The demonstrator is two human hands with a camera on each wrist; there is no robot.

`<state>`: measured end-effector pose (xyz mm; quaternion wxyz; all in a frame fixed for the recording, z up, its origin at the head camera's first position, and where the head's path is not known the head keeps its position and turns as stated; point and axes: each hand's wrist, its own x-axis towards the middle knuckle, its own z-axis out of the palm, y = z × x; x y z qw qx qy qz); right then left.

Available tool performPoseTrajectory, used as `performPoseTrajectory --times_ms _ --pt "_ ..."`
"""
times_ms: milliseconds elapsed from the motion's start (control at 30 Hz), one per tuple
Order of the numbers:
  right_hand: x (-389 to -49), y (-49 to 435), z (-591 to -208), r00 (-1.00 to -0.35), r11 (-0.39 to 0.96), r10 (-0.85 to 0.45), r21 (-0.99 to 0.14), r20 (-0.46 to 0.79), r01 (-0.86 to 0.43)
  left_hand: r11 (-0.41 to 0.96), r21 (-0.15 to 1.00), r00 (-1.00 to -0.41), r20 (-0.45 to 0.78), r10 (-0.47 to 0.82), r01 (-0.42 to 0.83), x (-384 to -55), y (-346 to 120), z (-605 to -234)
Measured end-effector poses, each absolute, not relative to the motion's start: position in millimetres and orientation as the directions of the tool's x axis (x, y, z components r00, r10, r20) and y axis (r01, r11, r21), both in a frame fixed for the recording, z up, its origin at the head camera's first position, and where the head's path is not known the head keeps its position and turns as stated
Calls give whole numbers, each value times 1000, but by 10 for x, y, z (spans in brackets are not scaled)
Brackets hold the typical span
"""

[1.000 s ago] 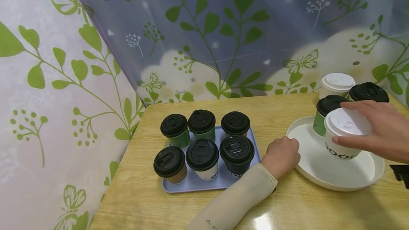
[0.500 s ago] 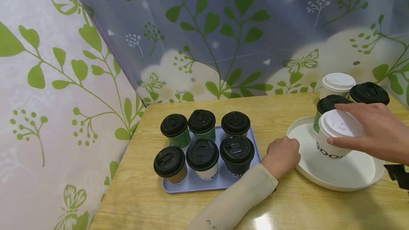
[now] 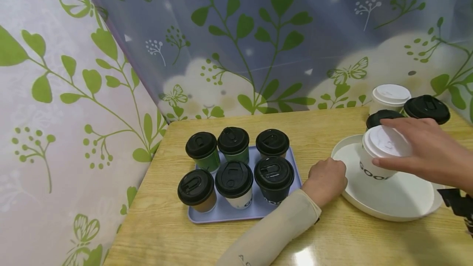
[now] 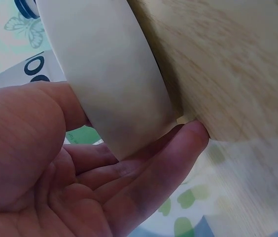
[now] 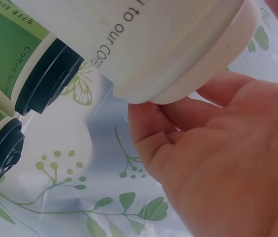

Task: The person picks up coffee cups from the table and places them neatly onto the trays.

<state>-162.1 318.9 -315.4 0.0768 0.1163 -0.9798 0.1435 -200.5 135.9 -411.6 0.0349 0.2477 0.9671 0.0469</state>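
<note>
My right hand (image 3: 430, 151) holds a white paper coffee cup (image 3: 377, 167) by its white lid (image 3: 388, 141); the cup is upright within the round white tray (image 3: 406, 204). Whether its base touches the tray I cannot tell. In the right wrist view, the fingers (image 5: 151, 131) lie against the lid's edge. My left hand (image 3: 327, 180) grips the tray's left rim, and the left wrist view shows thumb and fingers on either side of the white wall (image 4: 114, 74). Just behind the held cup is a black-lidded cup (image 3: 382, 117), mostly hidden.
Left of my left hand, a lavender tray (image 3: 225, 214) bears several black-lidded cups (image 3: 233, 180). At the back right stand a white-lidded cup (image 3: 391, 95) and another black-lidded cup (image 3: 426, 109). A patterned cloth (image 3: 236, 52) hangs behind the wooden table (image 3: 155, 216).
My right hand has shifted the white cup leftward within the round tray, and it now covers more of the black-lidded cup behind it. My left hand has stayed on the rim.
</note>
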Motion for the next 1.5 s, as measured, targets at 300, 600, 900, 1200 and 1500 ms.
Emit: performPoseTrajectory --times_ms 300,600,900,1200,1500 --pt "-1650 3143 -3171 -975 932 -185 -293 122 -213 875 99 -877 -35 479 474 -1992 1357 -4113" --pt "-1707 3114 -3210 -967 914 -216 -322 133 -248 874 97 -877 -25 480 476 -1995 1354 -4129" --pt "-1771 3098 -3252 -950 897 -258 -321 175 -303 880 109 -882 -41 469 463 -2011 1362 -4127" --pt "-1809 3059 -3257 -941 888 -275 -323 196 -327 876 106 -879 -31 477 471 -2016 1362 -4125" --pt "-1834 3042 -3266 -934 882 -289 -320 211 -345 873 108 -877 -20 481 476 -2016 1357 -4129"
